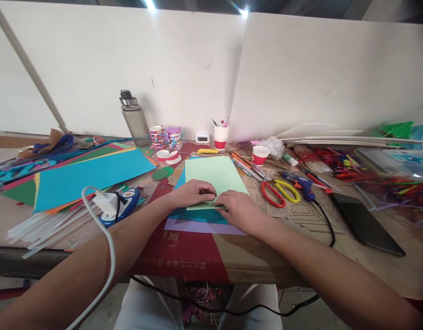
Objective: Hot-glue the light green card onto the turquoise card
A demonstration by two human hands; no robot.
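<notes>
A pale green sheet of paper [214,169] lies in front of me on top of a blue sheet [197,215] and a lilac sheet [187,225]. My left hand [192,192] rests on the green sheet's lower part with its fingers curled. My right hand [241,208] faces it from the other side, fingers bent and pressed together. The fingertips of both hands nearly meet at a small pale green scrap or edge [209,202]. My fingers hide most of it, so I cannot tell whether it is a separate piece.
Red and yellow scissors [273,195], a glue gun [304,188] and a black tablet-like device [366,224] lie on the right. Coloured sheets [94,172], glue sticks [49,231] and a power strip [127,206] with a white cable are left. Behind stand a bottle [134,121] and paper cups [221,137].
</notes>
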